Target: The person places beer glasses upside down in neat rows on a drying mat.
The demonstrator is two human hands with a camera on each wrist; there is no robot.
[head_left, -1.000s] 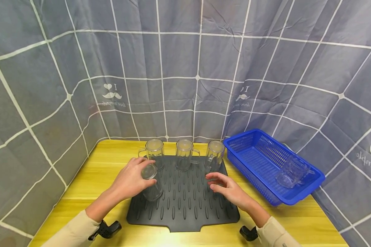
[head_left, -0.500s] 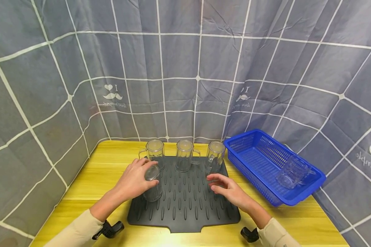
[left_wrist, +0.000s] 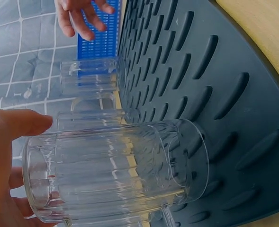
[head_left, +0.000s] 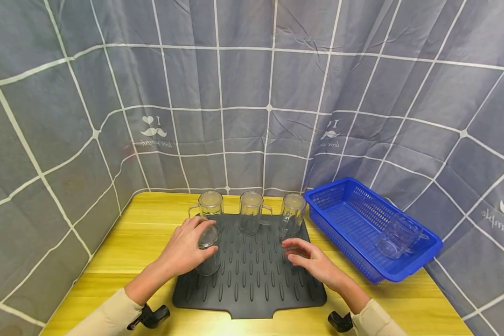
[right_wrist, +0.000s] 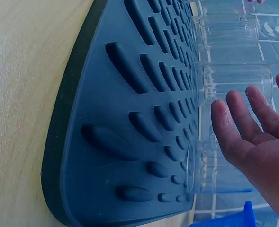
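Staged recording booth | grey grid-patterned curtain (head_left: 252,93) walls in yellow wooden table (head_left: 151,219) | black draining mat (head_left: 252,275) on table, blue basket (head_left: 361,224) beside

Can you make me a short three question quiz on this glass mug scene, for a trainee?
1. True or false: the left hand holds a glass mug on the black mat.
2. How many mugs stand in the row at the mat's far edge?
A. two
B. three
C. five
3. Fill in: one mug lies in the blue ____.

Key:
1. True; the right hand holds nothing.
2. B
3. basket
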